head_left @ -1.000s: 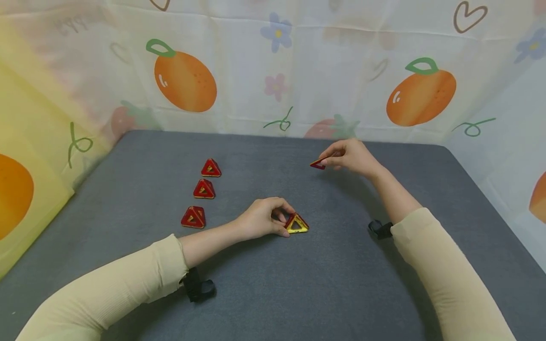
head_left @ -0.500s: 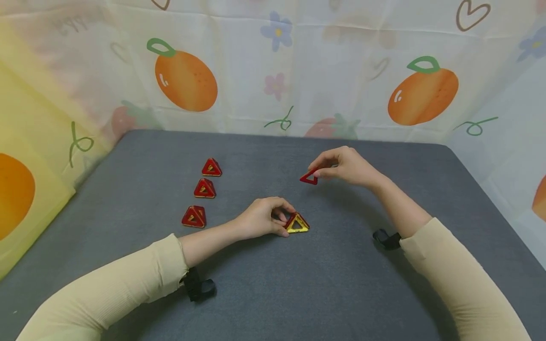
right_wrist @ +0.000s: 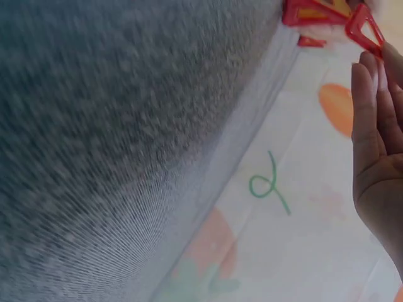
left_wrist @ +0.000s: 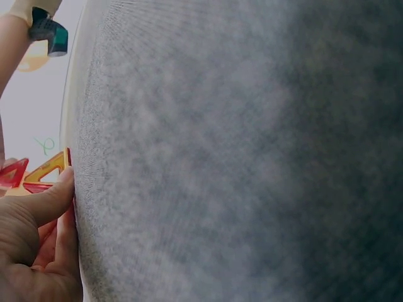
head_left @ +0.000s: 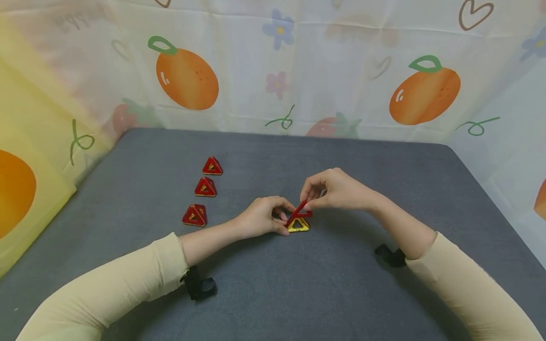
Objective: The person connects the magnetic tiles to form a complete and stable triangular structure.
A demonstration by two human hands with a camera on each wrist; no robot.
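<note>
My left hand (head_left: 261, 219) rests low on the grey table, gripping a small group of triangular magnetic tiles. One of its sides is a yellow triangular tile (head_left: 299, 229) with an open middle; the left wrist view has the thumb (left_wrist: 55, 196) pressed against this group. From above right, my right hand (head_left: 340, 190) pinches a red triangular tile (right_wrist: 362, 40) by one corner between thumb and fingers. That red tile leans at a slant right over the yellow one, overlapping it in the head view. The left fingers hide the rear of the group.
Three red tile pyramids (head_left: 194, 216) with yellowish bases stand in a slanting row on the left of the table (head_left: 256, 293). A fruit-printed cloth (head_left: 239, 76) hangs behind the table's far edge. Black camera straps (head_left: 200, 286) hang below both wrists.
My right hand has come down and toward the left with the red tile, from the far right to the tile group. My left hand has stayed in place.
</note>
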